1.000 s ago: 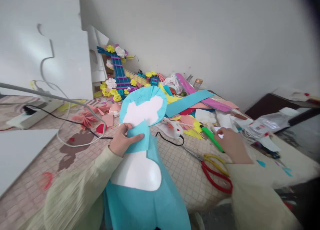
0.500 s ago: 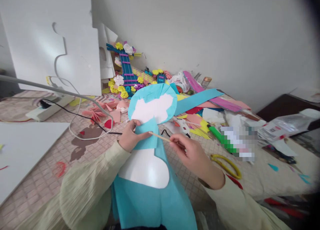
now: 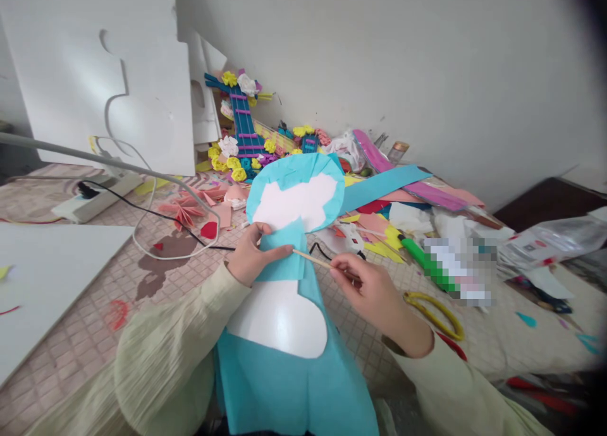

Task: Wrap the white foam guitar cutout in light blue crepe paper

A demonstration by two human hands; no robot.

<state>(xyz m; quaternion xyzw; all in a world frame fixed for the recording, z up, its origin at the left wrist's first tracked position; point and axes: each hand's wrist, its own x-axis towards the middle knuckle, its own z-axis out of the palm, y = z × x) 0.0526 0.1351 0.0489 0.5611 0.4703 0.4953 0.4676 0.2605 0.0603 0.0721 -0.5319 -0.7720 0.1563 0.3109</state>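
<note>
A flat white cutout [image 3: 283,325], wide and rounded at both ends and narrow in the middle, is partly wrapped in turquoise paper [image 3: 296,388]. The paper folds over its far end and around its narrow middle. My left hand [image 3: 253,256] is closed on that middle part, thumb on top of the folded paper and the fingers partly hidden. My right hand [image 3: 374,294] pinches a thin wooden stick [image 3: 313,258]. The stick's far tip meets the paper beside my left thumb tip. Loose turquoise paper hangs down toward me below the cutout.
Yellow-handled scissors [image 3: 434,313] and a green tube-like item [image 3: 427,266] lie to the right. A power strip [image 3: 95,199] with cables and a white board [image 3: 52,284] are on the left. A blue guitar-shaped craft [image 3: 244,123] with paper flowers leans at the back.
The view has shifted slightly, so everything sits a little further right. The stick's tip has slid from over my left thumb to just beside it. Both hands keep their grip.
</note>
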